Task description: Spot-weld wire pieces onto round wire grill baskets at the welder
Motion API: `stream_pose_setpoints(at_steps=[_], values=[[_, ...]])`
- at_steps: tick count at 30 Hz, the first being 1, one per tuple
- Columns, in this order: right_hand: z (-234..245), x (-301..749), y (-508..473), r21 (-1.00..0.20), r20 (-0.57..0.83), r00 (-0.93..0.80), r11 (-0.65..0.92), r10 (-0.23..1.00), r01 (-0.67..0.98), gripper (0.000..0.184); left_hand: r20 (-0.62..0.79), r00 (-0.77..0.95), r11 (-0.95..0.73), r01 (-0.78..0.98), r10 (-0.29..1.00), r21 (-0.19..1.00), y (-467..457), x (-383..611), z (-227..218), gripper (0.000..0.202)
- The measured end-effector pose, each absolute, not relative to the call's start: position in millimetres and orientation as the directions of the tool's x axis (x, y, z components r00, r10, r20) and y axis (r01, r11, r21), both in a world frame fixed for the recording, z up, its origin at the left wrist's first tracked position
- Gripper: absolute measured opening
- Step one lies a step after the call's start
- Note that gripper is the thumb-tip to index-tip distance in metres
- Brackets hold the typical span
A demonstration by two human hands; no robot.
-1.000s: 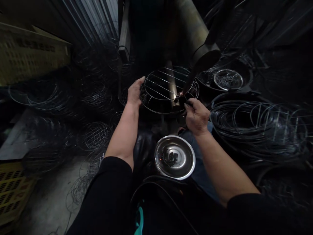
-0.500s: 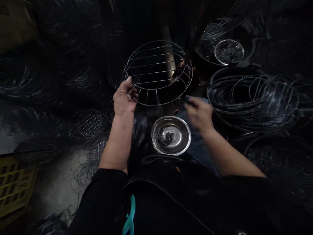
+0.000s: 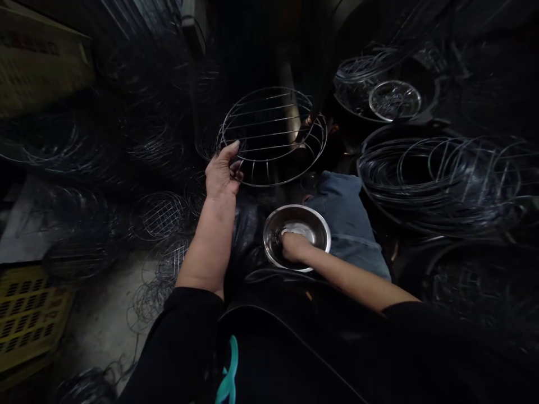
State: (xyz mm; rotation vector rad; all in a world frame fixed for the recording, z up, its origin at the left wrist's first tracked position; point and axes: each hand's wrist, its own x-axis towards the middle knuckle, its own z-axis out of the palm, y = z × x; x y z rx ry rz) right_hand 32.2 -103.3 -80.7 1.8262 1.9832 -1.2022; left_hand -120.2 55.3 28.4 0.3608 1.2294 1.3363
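Observation:
My left hand [image 3: 223, 174] grips the near left rim of a round wire grill basket [image 3: 272, 134], holding it tilted in front of me. My right hand [image 3: 295, 246] reaches down into a shiny steel bowl [image 3: 314, 221] on my lap; its fingers are curled into the bowl and what they touch is hidden. A dark metal post [image 3: 290, 90] rises behind the wire basket.
Coils of dark wire rings [image 3: 438, 174] are stacked at the right. A second steel bowl [image 3: 394, 100] sits at the back right among wire. More wire baskets [image 3: 158, 216] lie on the floor at the left, beside a yellow plastic crate [image 3: 25, 314].
My right hand left the wire basket's right edge and dropped into the steel bowl. My left hand shifted from the basket's side to a grip on its near rim.

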Motion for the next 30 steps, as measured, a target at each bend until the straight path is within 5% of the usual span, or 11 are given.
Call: stream_pose_setpoints(at_steps=[6,11,13,16,23,30], values=[[-66.2,66.1,-101.9,-0.649,-0.66,-0.242,-0.377,0.711,0.66,0.004,-0.394,-0.22,0.24,-0.507,0.892,0.828,60.8,-122.9,26.4,0.031],[-51.0,79.0,-109.0,-0.743,-0.655,-0.194,-0.669,0.731,-0.014,0.022,-0.381,-0.239,0.215,-0.517,0.893,0.829,59.8,-120.5,27.8,0.028],[-43.8,84.4,-110.0,-0.745,-0.638,-0.167,-0.658,0.751,-0.112,0.029,-0.379,-0.247,0.206,-0.525,0.892,0.826,58.6,-119.5,28.7,0.028],[-34.4,91.1,-111.3,-0.78,-0.603,-0.086,-0.608,0.793,-0.149,0.034,-0.384,-0.247,0.206,-0.532,0.89,0.821,57.3,-118.8,29.9,0.028],[-34.5,86.7,-115.1,-0.78,-0.622,0.035,-0.622,0.783,0.07,0.027,-0.392,-0.266,0.205,-0.532,0.881,0.822,54.8,-117.4,33.9,0.027],[-30.9,85.7,-112.6,-0.818,-0.574,-0.009,-0.573,0.819,0.046,0.025,-0.368,-0.268,0.173,-0.549,0.89,0.818,54.9,-107.5,33.6,0.027]])
